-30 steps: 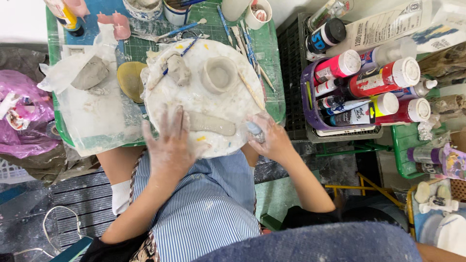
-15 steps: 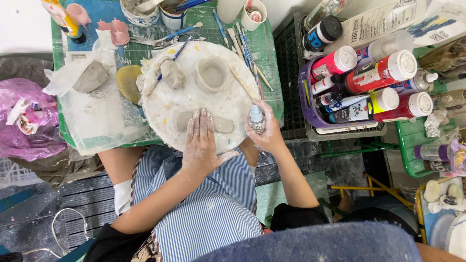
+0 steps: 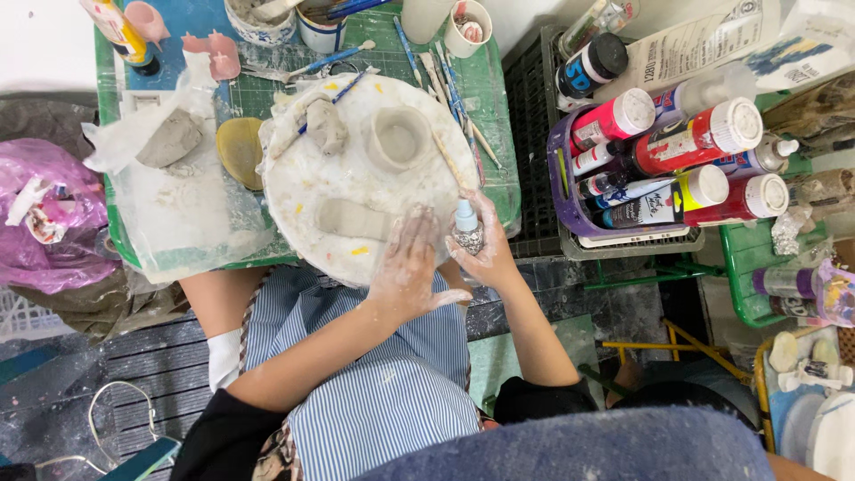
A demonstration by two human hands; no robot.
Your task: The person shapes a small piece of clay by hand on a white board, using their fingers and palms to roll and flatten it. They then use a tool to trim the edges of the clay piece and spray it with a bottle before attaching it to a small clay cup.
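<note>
At the near edge of the round white board (image 3: 356, 191), your left hand (image 3: 405, 267) lies open, fingers spread and coated in pale slip, holding nothing — its fingertips rest on the board just right of the flat grey clay slab (image 3: 354, 218). Your right hand (image 3: 481, 245) is closed around a small spray bottle (image 3: 465, 224), upright with its pale blue cap on top, at the board's right rim and touching the left hand's side.

Farther up the board stands a small clay cup (image 3: 398, 138), open side up, with a thin wooden stick (image 3: 450, 160) lying slanted beside it, and a lump of clay (image 3: 325, 125) to its left. The board sits on a green cutting mat (image 3: 485, 89) on the counter — left of it, a yellow sponge (image 3: 239, 151) and a grey clay lump (image 3: 169, 138) on clear plastic. To the right, well apart, a purple basket (image 3: 570, 209) holds paint bottles (image 3: 704, 138) lying on their sides.
</note>
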